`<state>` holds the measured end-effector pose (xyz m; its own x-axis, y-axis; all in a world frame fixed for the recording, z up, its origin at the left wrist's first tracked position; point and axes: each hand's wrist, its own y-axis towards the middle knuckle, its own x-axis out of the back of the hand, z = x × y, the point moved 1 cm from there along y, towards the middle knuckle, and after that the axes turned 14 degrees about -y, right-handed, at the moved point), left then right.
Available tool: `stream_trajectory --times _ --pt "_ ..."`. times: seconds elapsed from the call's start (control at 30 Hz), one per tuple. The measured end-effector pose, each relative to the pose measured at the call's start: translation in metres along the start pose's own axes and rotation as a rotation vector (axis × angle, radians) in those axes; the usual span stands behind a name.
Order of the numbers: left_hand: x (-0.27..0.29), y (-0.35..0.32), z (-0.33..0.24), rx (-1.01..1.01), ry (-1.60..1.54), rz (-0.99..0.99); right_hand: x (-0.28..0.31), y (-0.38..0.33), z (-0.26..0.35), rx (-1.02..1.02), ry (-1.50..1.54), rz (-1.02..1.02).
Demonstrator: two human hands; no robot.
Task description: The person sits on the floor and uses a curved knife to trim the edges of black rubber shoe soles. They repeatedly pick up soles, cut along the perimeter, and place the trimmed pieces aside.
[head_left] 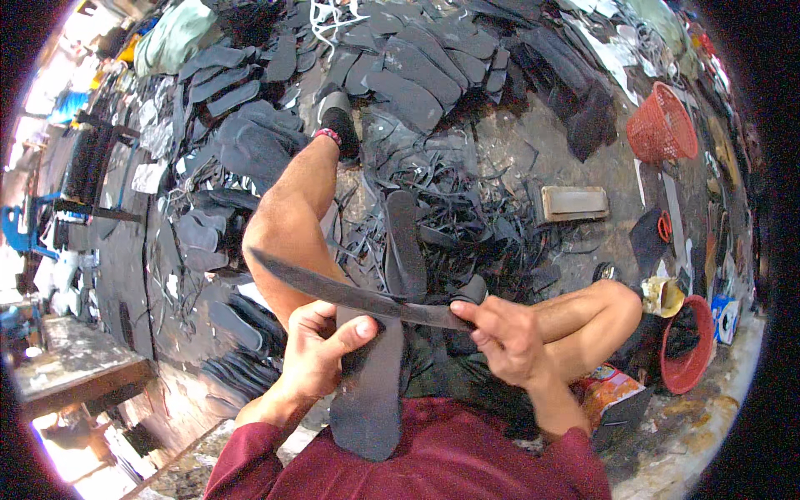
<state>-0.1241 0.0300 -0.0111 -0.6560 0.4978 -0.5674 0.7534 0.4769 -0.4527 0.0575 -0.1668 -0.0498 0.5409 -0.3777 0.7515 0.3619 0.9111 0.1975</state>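
My left hand (312, 354) is closed round the edge of a dark grey shoe sole (367, 408), thumb on its face. The sole's lower end rests near my maroon shirt. In my right hand (504, 337) is the right end of a long, curved, dark knife (333, 289). Its blade lies across the upper end of the sole and tapers toward the left, over my bent leg. The fingers hide the knife's handle. Just beyond the blade, another dark sole (404, 246) lies on a heap of thin black offcuts (450, 192).
Stacks of dark soles (417, 75) cover the far floor, with more at left (237, 325). A whetstone-like block (573, 203) sits right of the offcuts. Farther right are a red basket (662, 125), orange-handled scissors (664, 226) and a tipped red container (687, 346). A wooden bench (83, 387) stands at left.
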Motion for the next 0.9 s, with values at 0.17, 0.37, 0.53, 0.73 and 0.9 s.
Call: stream_trajectory --times 0.17,0.37,0.53,0.73,0.9 --pt "-0.005 -0.003 -0.008 -0.034 0.059 0.026 0.037 0.021 0.008 0.049 -0.031 0.097" --pt "-0.008 -0.005 -0.001 -0.102 0.105 -0.115 0.001 -0.022 -0.001 0.003 0.167 -0.006" --pt "-0.006 -0.006 -0.006 -0.035 0.118 0.012 0.049 0.028 0.005 0.08 -0.032 0.175" --pt "-0.026 -0.007 -0.004 0.014 0.292 0.057 0.067 0.058 0.013 0.215 -0.144 0.22" --pt "-0.039 -0.003 -0.004 0.078 0.369 0.125 0.084 0.076 0.018 0.239 -0.108 0.408"
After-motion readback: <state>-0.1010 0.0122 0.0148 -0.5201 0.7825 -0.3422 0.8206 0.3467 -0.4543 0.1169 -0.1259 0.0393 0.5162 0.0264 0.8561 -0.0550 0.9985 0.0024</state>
